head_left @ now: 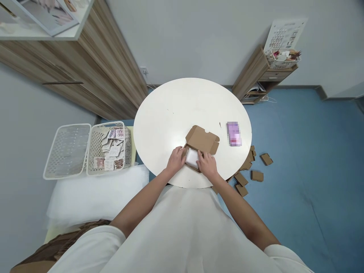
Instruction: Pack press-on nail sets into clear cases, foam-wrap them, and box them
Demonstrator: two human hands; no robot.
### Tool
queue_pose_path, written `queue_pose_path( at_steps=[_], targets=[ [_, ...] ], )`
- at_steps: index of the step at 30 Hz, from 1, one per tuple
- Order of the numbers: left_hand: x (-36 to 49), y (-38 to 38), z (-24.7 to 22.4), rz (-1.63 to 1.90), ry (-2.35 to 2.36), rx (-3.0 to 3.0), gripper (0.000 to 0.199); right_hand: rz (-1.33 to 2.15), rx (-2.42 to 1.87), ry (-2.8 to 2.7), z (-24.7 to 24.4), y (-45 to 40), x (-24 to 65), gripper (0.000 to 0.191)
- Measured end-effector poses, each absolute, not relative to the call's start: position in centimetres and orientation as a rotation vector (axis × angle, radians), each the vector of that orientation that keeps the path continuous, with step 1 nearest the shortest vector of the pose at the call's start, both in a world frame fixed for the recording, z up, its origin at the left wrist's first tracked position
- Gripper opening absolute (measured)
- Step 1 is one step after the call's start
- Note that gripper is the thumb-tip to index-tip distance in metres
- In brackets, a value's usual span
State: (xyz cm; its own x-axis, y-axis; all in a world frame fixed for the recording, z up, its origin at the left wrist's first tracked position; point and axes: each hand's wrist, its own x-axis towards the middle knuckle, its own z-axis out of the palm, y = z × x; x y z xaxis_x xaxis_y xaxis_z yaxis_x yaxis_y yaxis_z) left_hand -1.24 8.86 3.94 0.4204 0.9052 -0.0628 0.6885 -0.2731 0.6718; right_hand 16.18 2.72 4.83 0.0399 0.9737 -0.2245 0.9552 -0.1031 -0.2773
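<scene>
An open brown cardboard box (202, 140) lies near the front edge of the white round table, its lid folded back away from me. Inside it sits a white wrapped item (192, 157). My left hand (176, 160) grips the box's left side, fingers at the wall. On the right, my right hand (207, 163) has its fingers bent over the box's right side, touching its edge and the white item. The underside of both hands is hidden.
A purple, blurred item (234, 134) lies on the round table (159, 113) at right. Two white baskets (129, 146) (66, 149) stand at left, one with small packets, beside white wrapping (99, 193). Small cardboard boxes (257, 176) lie on the floor at right.
</scene>
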Motion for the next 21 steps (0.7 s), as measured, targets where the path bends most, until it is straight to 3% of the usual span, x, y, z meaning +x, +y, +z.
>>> queue_pose_path(
  at_steps=[3, 6, 10, 16, 21],
  targets=[
    [-2.5, 8.4, 3.3, 0.448, 1.487, 1.929, 0.043, 0.545, -2.287, -1.751, 5.0, 1.2, 16.5, 0.055],
    [-3.1, 7.7, 2.4, 0.387, 1.481, 1.769, 0.043, 0.761, -2.249, -1.370, 4.1, -0.3, 16.5, 0.060],
    [-2.8, 7.1, 1.7, 0.393, 1.485, 1.677, 0.034, 1.076, -2.019, -1.130, 2.7, -0.5, 16.3, 0.049],
    [-1.7, 7.7, 1.7, 0.427, 1.514, 1.561, 0.033, 1.062, -1.989, -1.095, 2.4, 1.9, 17.8, 0.048],
    [-1.3, 10.0, 2.4, 0.468, 1.590, 1.376, 0.043, 1.052, -2.013, -0.906, 2.0, 5.0, 21.6, 0.059]
  ],
)
